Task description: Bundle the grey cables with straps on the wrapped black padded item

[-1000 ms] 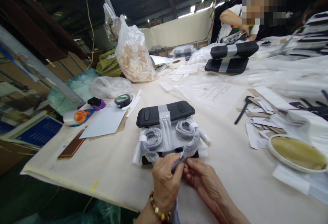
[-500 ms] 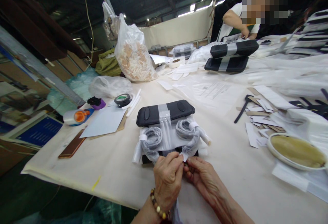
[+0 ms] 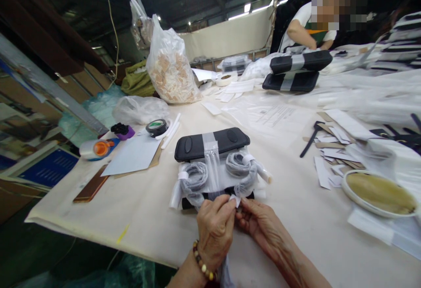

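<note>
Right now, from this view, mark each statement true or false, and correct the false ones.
The left hand wears a beaded bracelet. True.
The left hand and the right hand meet at a small white tab. True.
The grey coils lie on the far side of the black pad. False: they lie on its near side, between the pad and the hands.
The oval dish sits left of the hands. False: it sits to their right.

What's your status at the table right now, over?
Left hand and right hand pinching white tag. Grey cord coils just ahead, in front of black pad.
</note>
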The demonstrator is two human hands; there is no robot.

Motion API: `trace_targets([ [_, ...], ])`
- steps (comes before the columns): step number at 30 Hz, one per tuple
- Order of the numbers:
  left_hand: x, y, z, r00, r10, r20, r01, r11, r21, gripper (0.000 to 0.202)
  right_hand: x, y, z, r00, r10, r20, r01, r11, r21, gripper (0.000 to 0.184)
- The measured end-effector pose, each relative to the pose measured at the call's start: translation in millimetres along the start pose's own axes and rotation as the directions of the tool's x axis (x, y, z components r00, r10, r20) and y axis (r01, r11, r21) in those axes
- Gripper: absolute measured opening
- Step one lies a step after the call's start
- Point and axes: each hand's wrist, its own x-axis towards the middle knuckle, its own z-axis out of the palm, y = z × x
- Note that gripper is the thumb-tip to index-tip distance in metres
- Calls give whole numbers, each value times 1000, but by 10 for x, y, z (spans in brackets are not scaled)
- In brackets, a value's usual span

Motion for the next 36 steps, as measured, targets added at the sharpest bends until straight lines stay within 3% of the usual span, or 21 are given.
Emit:
trace_targets([
  [13,11,-24,-7,991,132,38,-136,979,149,22,-38,-75,35,999,28,-23,-28,1000,11,34],
  [20,32,-11,-16,984,171,50,-178,954,239,27,-25,-27,0,1000,-17,-3,17,998,-52,29],
  [27,11,-3,-12,990,74,122,-93,982,165,21,-42,-15,27,998,-59,-37,55,992,-117,38],
  [33,-1,1,15,998,-20,62,15,996,91,12,-35,11,65,991,-95,-91,82,987,-137,41],
  [36,-5,5,17,995,-52,84,42,992,121,14,-37,26,68,987,-121,-102,106,984,-145,41],
])
